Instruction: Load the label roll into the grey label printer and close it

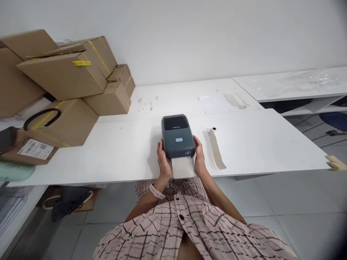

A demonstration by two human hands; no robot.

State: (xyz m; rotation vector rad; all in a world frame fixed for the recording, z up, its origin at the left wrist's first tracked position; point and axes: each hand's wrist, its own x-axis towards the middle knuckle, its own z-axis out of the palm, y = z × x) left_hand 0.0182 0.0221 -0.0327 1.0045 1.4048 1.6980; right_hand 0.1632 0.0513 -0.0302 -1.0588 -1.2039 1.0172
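A dark grey label printer (pixel 178 139) sits on the white table, between my two hands. A blank white label sheet (pixel 183 167) sticks out of its front toward the table's edge. My left hand (pixel 164 160) presses along the printer's left side, with a pale wristband below it. On the opposite side my right hand (pixel 200 157) grips the lower right flank. Parts of the fingers are hidden against the casing. To the right of my right hand lies a small roll (pixel 214 129) with an unrolled beige-grey strip (pixel 216 151) trailing toward me.
Several cardboard boxes (pixel 65 76) are piled at the left, with a black looped strap (pixel 40 115) on them. A white sheet (pixel 213 104) lies toward the back of the table. Tan padding (pixel 336 163) covers the table's right corner. Clear plastic (pixel 306 81) lies on the far-right surface.
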